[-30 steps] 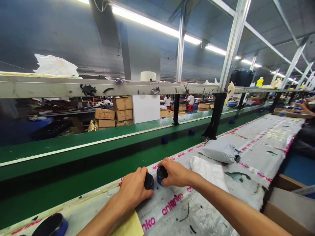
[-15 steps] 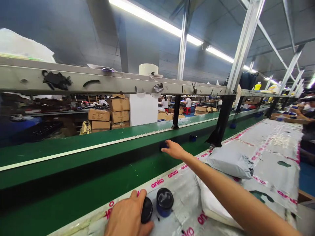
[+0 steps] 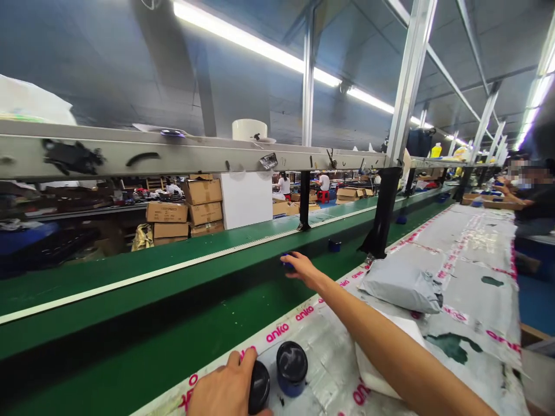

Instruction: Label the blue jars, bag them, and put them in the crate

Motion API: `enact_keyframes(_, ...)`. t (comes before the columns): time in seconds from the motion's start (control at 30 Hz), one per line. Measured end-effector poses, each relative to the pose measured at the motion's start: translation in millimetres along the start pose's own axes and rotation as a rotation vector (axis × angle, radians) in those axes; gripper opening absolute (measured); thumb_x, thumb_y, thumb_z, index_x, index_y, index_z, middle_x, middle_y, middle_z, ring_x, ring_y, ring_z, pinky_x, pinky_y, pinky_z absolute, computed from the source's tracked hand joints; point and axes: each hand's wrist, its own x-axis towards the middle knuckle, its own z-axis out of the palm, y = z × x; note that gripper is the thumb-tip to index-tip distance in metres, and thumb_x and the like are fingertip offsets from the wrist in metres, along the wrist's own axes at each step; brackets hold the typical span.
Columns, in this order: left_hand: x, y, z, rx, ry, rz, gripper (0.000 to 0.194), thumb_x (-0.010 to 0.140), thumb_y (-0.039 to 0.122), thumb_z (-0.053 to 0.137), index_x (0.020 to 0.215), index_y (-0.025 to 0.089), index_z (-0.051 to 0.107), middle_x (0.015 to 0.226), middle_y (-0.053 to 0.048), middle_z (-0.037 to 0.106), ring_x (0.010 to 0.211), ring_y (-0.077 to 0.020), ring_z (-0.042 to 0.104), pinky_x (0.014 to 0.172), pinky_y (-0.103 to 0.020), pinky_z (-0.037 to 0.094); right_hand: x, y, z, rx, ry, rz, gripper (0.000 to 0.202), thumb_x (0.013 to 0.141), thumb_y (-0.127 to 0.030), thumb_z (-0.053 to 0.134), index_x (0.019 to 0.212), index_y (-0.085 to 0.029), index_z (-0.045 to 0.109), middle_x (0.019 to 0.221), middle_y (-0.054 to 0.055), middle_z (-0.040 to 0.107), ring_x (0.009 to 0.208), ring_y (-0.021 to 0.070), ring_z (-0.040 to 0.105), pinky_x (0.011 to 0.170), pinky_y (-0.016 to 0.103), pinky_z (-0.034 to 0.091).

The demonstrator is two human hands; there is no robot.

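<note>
At the table's near edge, my left hand [image 3: 222, 386] is closed around a jar with a glossy black lid [image 3: 259, 386]. Right beside it stands a second dark blue jar [image 3: 292, 370], also black-lidded and upright. My right hand [image 3: 301, 269] reaches out over the green conveyor belt [image 3: 243, 312], its fingers curled around a small blue jar [image 3: 286, 261], mostly covered by the hand. Farther along the belt sit another blue jar [image 3: 334, 245] and a more distant blue item [image 3: 401, 219].
A grey plastic package [image 3: 399, 283] and a white padded piece [image 3: 385, 364] lie on the covered table [image 3: 468, 277]. A black-wrapped post [image 3: 384, 214] rises at the belt's edge. A metal rail [image 3: 195, 153] crosses above. Another person [image 3: 533, 190] is at the far right.
The view has shifted slightly. More blue of the jar shows at my right fingertips, and it looks lifted a little. My left hand stays on its jar.
</note>
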Motion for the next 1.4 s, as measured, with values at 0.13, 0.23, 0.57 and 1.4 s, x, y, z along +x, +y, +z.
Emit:
enact_keyframes(0.13, -16, 1, 1.7, -0.066, 0.091, 0.016, 0.067, 0.066, 0.024, 0.066, 0.132, 0.012, 0.058, 0.125, -0.021, 0.063, 0.107, -0.0439, 0.065, 0.088, -0.058, 0.052, -57, -13, -25, 0.237, -0.159, 0.029, 0.028, 0.097, -0.034, 0.055, 0.121, -0.019, 0.055, 0.1, 0.006, 0.069, 0.08, 0.0137, 0.07, 0.063, 0.022, 0.056)
enact_keyframes(0.23, -21, 1, 3.6, -0.182, 0.252, 0.084, 0.075, 0.075, 0.036, 0.067, 0.144, 0.015, 0.047, 0.148, -0.019, 0.047, 0.13, -0.0388, 0.051, 0.103, -0.054, 0.046, -100, -23, -40, 0.332, -0.245, 0.067, 0.037, 0.098, -0.049, 0.052, 0.1, -0.014, 0.06, 0.088, 0.008, 0.068, 0.069, 0.0127, 0.068, 0.049, 0.017, 0.05)
enact_keyframes(0.57, -25, 46, -33.9, -0.91, 0.455, 0.362, 0.075, 0.076, 0.024, 0.07, 0.146, 0.025, 0.044, 0.146, -0.01, 0.052, 0.129, -0.0309, 0.053, 0.111, -0.045, 0.041, -208, -54, -19, 0.289, -0.565, 0.045, 0.059, 0.095, -0.068, 0.038, 0.102, -0.014, 0.061, 0.068, 0.006, 0.067, 0.049, 0.0155, 0.062, 0.04, 0.023, 0.05)
enact_keyframes(1.4, -55, 71, -6.6, -1.933, 0.123, 0.185, 0.064, 0.068, 0.035, 0.086, 0.121, 0.019, 0.054, 0.111, -0.007, 0.066, 0.1, -0.0209, 0.065, 0.084, -0.028, 0.051, -288, -51, -13, -0.459, 0.068, -0.757, 0.054, 0.068, -0.01, 0.066, 0.119, -0.023, 0.056, 0.119, 0.008, 0.062, 0.104, 0.0262, 0.06, 0.087, 0.039, 0.05)
